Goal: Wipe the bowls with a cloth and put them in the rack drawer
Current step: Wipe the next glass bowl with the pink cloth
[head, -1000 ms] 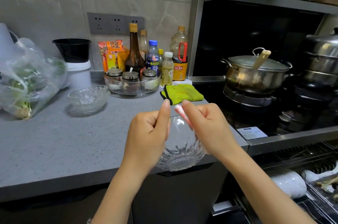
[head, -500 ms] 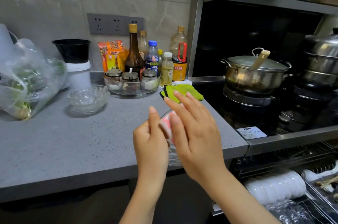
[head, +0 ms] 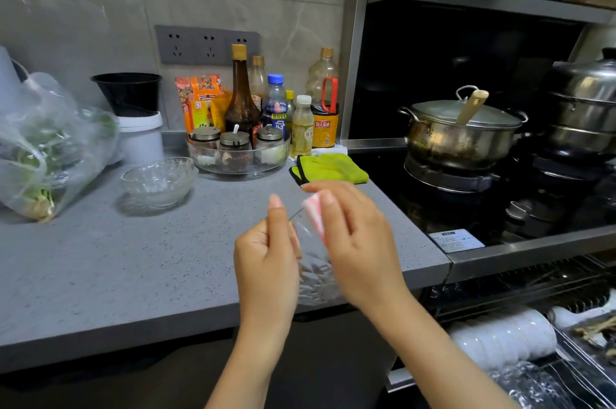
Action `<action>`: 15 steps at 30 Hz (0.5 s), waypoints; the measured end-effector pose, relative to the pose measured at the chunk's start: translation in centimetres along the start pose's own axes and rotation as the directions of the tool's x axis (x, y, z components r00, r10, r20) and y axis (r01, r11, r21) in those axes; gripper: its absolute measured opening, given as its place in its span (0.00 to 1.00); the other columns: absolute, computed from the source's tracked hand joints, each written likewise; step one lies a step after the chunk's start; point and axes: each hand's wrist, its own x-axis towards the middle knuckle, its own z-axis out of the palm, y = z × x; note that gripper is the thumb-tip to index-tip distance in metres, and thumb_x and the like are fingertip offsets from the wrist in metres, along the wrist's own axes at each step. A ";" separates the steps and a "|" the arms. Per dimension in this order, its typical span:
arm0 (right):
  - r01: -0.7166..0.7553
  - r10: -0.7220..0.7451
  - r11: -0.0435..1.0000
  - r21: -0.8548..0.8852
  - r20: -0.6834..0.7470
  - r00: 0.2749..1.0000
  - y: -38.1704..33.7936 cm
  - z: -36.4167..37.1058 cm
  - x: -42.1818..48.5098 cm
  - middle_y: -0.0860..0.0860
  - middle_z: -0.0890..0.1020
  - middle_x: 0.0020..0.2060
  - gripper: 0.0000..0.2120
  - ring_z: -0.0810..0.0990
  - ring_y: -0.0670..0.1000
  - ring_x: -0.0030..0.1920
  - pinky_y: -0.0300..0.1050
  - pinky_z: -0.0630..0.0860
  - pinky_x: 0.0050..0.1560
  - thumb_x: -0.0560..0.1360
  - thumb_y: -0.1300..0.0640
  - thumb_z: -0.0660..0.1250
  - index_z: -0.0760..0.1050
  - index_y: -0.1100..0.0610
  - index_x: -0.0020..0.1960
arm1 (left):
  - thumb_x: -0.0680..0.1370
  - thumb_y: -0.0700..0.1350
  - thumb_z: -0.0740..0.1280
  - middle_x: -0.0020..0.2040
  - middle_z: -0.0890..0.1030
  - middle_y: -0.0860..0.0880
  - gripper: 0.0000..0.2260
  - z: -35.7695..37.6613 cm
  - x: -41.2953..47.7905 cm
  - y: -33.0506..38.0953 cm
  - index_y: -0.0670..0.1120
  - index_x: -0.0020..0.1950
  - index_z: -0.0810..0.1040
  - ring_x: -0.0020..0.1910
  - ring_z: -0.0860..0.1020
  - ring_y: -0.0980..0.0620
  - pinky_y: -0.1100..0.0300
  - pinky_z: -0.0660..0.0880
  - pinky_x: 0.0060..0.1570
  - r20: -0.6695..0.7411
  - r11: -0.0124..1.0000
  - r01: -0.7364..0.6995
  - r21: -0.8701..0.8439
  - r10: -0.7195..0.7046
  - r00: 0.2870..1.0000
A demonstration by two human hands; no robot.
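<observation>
Status: wipe of bowl 1 in progress.

Your left hand [head: 266, 262] grips the clear cut-glass bowl [head: 315, 278] in the air over the front edge of the grey speckled counter [head: 100, 275]. Fingers are curled round its wall, thumb up by the rim. Your right hand [head: 356, 242], fingers nearly straight, presses the small pink-and-white cloth [head: 315, 215] on the bowl.

Change vs 1 s ago: bowl was mouth toward you w/ both thumbs at the rim. It now stands on edge, and the right hand has swung flat across it.

Reading: you've moved to another face, so the wipe is approx. mid-way, not finished.

Outstanding: 2nd clear glass bowl [head: 156, 180] sits on the counter, well apart to the left. Wire rack drawer [head: 580, 375] stands open at lower right, holding white bowls [head: 500, 338].
</observation>
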 end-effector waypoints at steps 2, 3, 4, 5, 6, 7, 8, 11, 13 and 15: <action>-0.274 0.252 0.903 0.332 0.108 0.962 0.2 -1.0 0.8 0.54 0.83 0.45 0.22 0.81 0.52 0.50 0.49 0.75 0.51 0.81 0.49 0.53 0.80 0.60 0.46 | 0.81 0.53 0.56 0.22 0.59 0.53 0.26 -0.5 0.3 0.5 0.48 0.23 0.61 0.23 0.59 0.55 0.68 0.59 0.24 -0.009 1.000 -0.013 -0.018 0.013 1.000; -0.403 0.362 0.782 0.475 0.180 0.915 0.0 -1.4 0.9 0.54 0.84 0.45 0.19 0.82 0.47 0.50 0.42 0.77 0.53 0.82 0.51 0.55 0.81 0.57 0.45 | 0.81 0.52 0.56 0.23 0.58 0.52 0.25 -0.8 0.5 0.6 0.47 0.24 0.60 0.25 0.59 0.54 0.68 0.60 0.26 -0.020 0.999 0.002 -0.046 -0.003 1.000; -0.486 0.432 0.678 0.552 0.236 0.870 0.1 -1.7 0.9 0.52 0.84 0.46 0.16 0.82 0.41 0.49 0.36 0.76 0.53 0.82 0.52 0.56 0.80 0.58 0.48 | 0.82 0.52 0.57 0.24 0.58 0.51 0.25 -1.1 0.6 0.6 0.47 0.25 0.59 0.26 0.59 0.53 0.65 0.62 0.29 -0.026 0.996 0.032 -0.080 -0.034 0.999; -0.529 0.465 0.629 0.570 0.269 0.843 0.1 -1.9 0.8 0.47 0.84 0.45 0.15 0.81 0.36 0.48 0.30 0.75 0.51 0.81 0.52 0.57 0.79 0.59 0.49 | 0.82 0.52 0.58 0.25 0.59 0.50 0.26 -1.4 0.8 0.6 0.47 0.25 0.60 0.27 0.59 0.51 0.62 0.63 0.32 -0.016 0.991 0.065 -0.119 -0.067 0.998; -0.544 0.476 0.611 0.575 0.283 0.833 0.3 -2.0 0.7 0.44 0.84 0.43 0.17 0.82 0.38 0.48 0.30 0.75 0.51 0.81 0.51 0.60 0.80 0.63 0.47 | 0.81 0.54 0.59 0.26 0.61 0.47 0.26 -1.6 0.9 0.3 0.45 0.25 0.61 0.29 0.61 0.47 0.57 0.66 0.37 0.004 0.984 0.092 -0.151 -0.092 0.996; -0.541 0.468 0.614 0.574 0.287 0.836 0.7 -2.1 0.6 0.45 0.84 0.38 0.23 0.82 0.43 0.50 0.34 0.76 0.52 0.79 0.49 0.63 0.78 0.72 0.46 | 0.81 0.55 0.60 0.28 0.65 0.44 0.28 -1.8 0.9 0.0 0.41 0.26 0.64 0.32 0.65 0.45 0.52 0.70 0.42 0.029 0.979 0.112 -0.173 -0.108 0.994; -0.525 0.451 0.638 0.563 0.279 0.848 0.9 -2.0 0.7 0.47 0.83 0.33 0.29 0.83 0.47 0.50 0.38 0.76 0.51 0.76 0.47 0.63 0.74 0.77 0.43 | 0.81 0.56 0.60 0.32 0.70 0.41 0.29 -2.0 1.0 -0.4 0.35 0.29 0.66 0.36 0.68 0.43 0.48 0.72 0.47 0.054 0.974 0.126 -0.188 -0.118 0.992; -0.507 0.429 0.689 0.518 0.272 0.861 0.5 -2.4 0.7 0.51 0.74 0.22 0.31 0.77 0.37 0.29 0.29 0.71 0.36 0.77 0.48 0.62 0.69 0.78 0.35 | 0.81 0.53 0.58 0.34 0.72 0.27 0.29 -2.2 1.1 -0.5 0.27 0.34 0.69 0.37 0.73 0.35 0.45 0.74 0.50 0.087 0.977 0.120 -0.178 -0.106 0.991; -0.504 0.437 0.722 0.474 0.252 0.863 0.1 -2.8 1.0 0.50 0.69 0.17 0.29 0.72 0.36 0.20 0.26 0.66 0.29 0.81 0.54 0.60 0.67 0.76 0.30 | 0.80 0.53 0.58 0.34 0.72 0.25 0.29 -2.2 1.2 -0.2 0.27 0.35 0.72 0.34 0.75 0.35 0.51 0.75 0.45 0.114 0.990 0.078 -0.114 -0.065 0.991; -0.462 0.405 0.771 0.438 0.223 0.887 -0.4 -3.3 1.3 0.53 0.63 0.19 0.28 0.69 0.37 0.18 0.25 0.67 0.31 0.81 0.58 0.60 0.62 0.68 0.25 | 0.79 0.55 0.56 0.26 0.74 0.38 0.27 -2.4 1.7 0.0 0.39 0.28 0.75 0.28 0.74 0.47 0.63 0.73 0.35 0.197 0.998 0.019 -0.056 -0.008 0.980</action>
